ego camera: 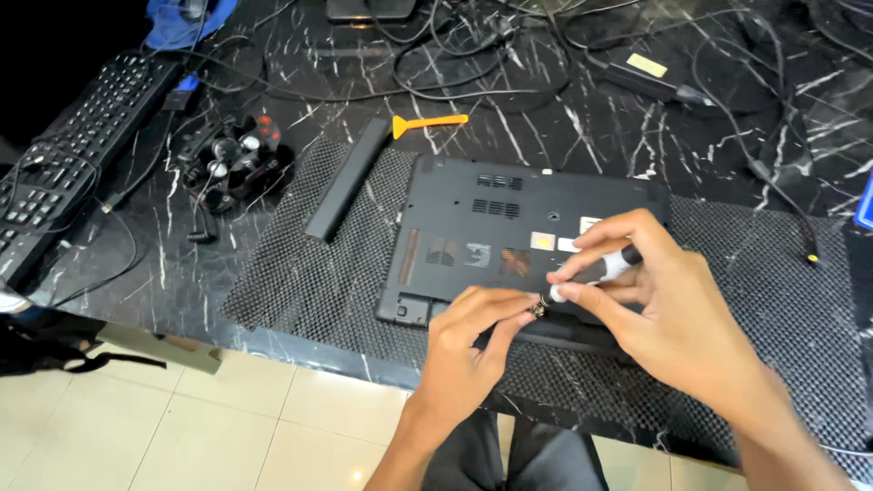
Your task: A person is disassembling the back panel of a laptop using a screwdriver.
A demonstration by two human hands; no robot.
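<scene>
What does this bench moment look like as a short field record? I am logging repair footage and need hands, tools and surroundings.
Surface: black marble-patterned table with a dark mesh mat
Main item: black laptop lying bottom side up on the mat
Right hand: holds a black and white screwdriver, tip down at the laptop's near edge
Left hand: fingertips pinched at the screwdriver tip
Beside laptop: long black battery bar, orange plastic pry tool
Far left: black keyboard
Back: tangled black cables
</scene>
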